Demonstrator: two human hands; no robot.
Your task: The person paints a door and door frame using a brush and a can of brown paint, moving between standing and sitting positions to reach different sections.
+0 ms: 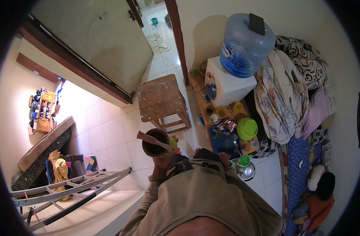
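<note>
My left hand (162, 163) is closed around the lower side of a round paint can (144, 148) with a dark, stained inside. Across the can's open mouth lies a paintbrush (150, 139), its wide end poking past the far left rim. Yellowish green shows on the can's outer side. My right hand (224, 158) hangs low beside my body, near a dark blue tray (217, 143); its fingers are too small and hidden to make out.
Ahead stands a paint-spotted wooden stool (162, 96). A water dispenser (223, 84) with a large blue bottle (247, 47) and several cups occupies a low table at right. Clothes (282, 94) pile beyond it. An aluminium ladder (70, 188) leans at lower left, near an upright mattress (46, 145).
</note>
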